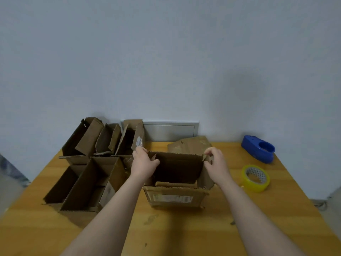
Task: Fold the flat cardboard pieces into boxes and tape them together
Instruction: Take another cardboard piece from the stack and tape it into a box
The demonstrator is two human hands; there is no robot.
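Note:
A brown cardboard box stands open-topped in the middle of the wooden table, a white label on its near wall. My left hand grips the box's far left corner, thumb inside. At the far right corner my right hand pinches a flap. A flat cardboard piece lies just behind the box. A yellow tape roll and a blue tape dispenser sit to the right.
Several open folded boxes crowd the table's left side, more of them standing against the grey wall. A white panel is set in the wall behind. The table's edges fall away left and right.

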